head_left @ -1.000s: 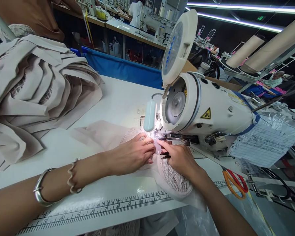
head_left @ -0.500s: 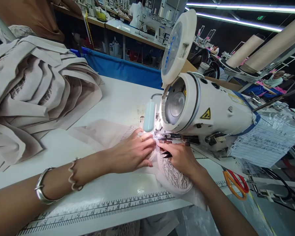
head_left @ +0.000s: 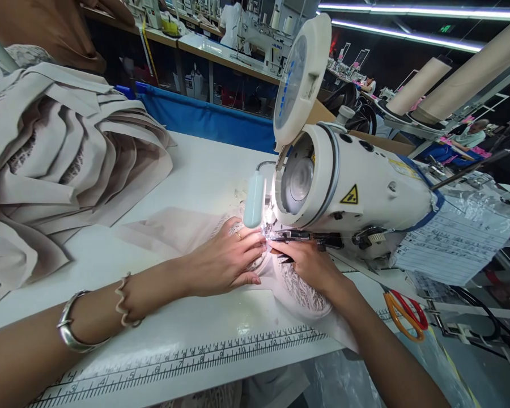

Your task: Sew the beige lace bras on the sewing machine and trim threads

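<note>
- 2 bare hands meet at the needle end of the sewing machine (head_left: 357, 198), both lying on a pale fabric piece (head_left: 187, 232) with a lace-like knit panel (head_left: 301, 294).
- Left hand (head_left: 225, 263) lies flat just left of the machine's needle, fingers spread and pressing the cloth to the counter (head_left: 204, 170); its grip closes on nothing.
- Right hand (head_left: 310, 266) sits under the machine's arm, fingertips pinching the fabric edge; a small dark tool shows beneath them, though whether it is held I cannot tell.
- Judging by its folds, the piece is light, soft and limp, and the open knit could snag or stretch; hold it flat near the seam edge, close to the needle.
- Left of the machine rests a heap of folded beige pieces (head_left: 59, 158); orange-handled scissors (head_left: 406, 317) lie to its right.
- No containers show near the machine.
</note>
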A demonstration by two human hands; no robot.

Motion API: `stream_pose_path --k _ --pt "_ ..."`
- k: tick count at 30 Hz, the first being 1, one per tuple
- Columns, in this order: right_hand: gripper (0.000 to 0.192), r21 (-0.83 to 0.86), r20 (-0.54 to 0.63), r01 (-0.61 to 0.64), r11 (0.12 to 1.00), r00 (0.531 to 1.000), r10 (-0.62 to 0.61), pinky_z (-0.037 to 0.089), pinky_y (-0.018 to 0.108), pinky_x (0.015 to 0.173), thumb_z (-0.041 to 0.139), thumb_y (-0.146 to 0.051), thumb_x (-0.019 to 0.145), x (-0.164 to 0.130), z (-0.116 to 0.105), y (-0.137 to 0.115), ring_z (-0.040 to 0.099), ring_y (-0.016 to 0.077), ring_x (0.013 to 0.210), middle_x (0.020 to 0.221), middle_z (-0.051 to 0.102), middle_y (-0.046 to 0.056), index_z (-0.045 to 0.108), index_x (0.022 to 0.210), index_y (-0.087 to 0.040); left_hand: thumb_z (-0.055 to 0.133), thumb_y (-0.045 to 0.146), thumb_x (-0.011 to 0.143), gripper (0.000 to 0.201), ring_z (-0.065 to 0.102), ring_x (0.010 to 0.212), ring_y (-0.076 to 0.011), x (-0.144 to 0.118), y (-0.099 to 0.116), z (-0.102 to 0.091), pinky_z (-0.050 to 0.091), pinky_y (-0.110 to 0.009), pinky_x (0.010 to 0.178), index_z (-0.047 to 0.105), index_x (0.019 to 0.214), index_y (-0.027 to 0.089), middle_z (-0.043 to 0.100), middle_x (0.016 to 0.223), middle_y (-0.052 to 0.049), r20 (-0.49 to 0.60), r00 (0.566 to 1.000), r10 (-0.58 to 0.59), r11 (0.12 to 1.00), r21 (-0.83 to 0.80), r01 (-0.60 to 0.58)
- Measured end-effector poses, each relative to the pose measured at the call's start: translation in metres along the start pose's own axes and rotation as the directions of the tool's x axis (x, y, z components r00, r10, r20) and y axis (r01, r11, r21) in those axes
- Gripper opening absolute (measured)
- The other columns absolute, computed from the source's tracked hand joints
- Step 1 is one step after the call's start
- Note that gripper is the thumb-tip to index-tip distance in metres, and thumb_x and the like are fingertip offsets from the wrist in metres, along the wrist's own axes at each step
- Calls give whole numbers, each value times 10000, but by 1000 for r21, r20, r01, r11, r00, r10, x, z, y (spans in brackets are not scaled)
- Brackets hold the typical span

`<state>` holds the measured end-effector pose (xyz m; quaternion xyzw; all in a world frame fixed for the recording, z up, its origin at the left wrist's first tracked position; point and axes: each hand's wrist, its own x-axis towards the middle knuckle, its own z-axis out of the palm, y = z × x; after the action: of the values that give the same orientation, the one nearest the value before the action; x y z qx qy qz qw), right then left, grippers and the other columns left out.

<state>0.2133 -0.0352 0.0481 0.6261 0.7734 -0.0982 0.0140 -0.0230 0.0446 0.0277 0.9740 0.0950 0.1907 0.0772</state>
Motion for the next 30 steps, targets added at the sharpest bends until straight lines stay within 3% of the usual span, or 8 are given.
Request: stream_pose_path --k 3,7,10,13,16,19,25,30 --pt "561 -1 -63 -29 1000 998 29 494 311 839 411 -64 912 -6 1 4 692 213 1008 1124 765 7 638 1343 -343 200 538 1072 590 597 1018 -291 0 -1 1 263 -496 985 616 1197 139 694 1093 -133 5 1000 12 999 -47 -12" --pt "270 87 -132 -62 994 989 73 475 289 724 670 -290 877 -25 6 10 716 215 798 961 789 10 687 1145 -265 187 479 1083 548 592 945 -264 0 -3 5 262 -500 967 637 1132 171 685 1033 -106 -23 1000 15 999 -30 -15" --pt "219 117 -132 -32 993 990 48 432 259 637 652 -280 892 -39 14 12 708 199 728 911 783 6 647 1107 -243 257 478 1076 501 580 887 -258 0 1 5 294 -493 945 640 1132 159 675 1006 -109 -9 1000 -3 1000 26 4" --pt "389 12 -220 26 1000 975 -23 376 248 582 500 -77 863 -45 22 11 671 179 675 854 765 11 617 1205 -219 312 482 1068 476 584 883 -263 0 6 5 307 -497 960 637 1135 142 678 991 -110 -27 1000 3 997 72 -1" --pt "614 -146 -289 192 971 930 -227 333 253 568 396 43 776 -45 25 10 572 151 584 703 680 -16 633 1278 -219 353 468 1063 442 592 950 -281 0 9 5 317 -486 957 654 1087 145 683 1023 -118 -49 999 17 995 95 -12" --pt "670 -241 -305 290 926 883 -356 285 261 546 370 80 781 -42 24 9 445 136 517 606 563 -37 673 1284 -244 392 480 1054 445 589 1008 -293 0 10 6 323 -468 943 672 985 141 685 1059 -125 -44 999 24 998 62 -21" --pt "621 -239 -293 268 933 896 -333 257 268 546 418 66 808 -34 21 10 396 132 527 596 519 -34 712 1256 -248 310 500 1069 497 598 1048 -305 -2 6 6 306 -494 974 657 1108 146 700 1098 -132 -20 1000 22 999 28 -22" --pt "659 -195 -217 224 955 940 -265 304 268 564 385 44 801 -25 18 12 466 139 566 658 587 -9 701 1288 -268 308 472 1071 458 588 1062 -320 0 2 4 308 -523 966 639 1178 174 682 1086 -135 -10 1000 17 998 60 -17"
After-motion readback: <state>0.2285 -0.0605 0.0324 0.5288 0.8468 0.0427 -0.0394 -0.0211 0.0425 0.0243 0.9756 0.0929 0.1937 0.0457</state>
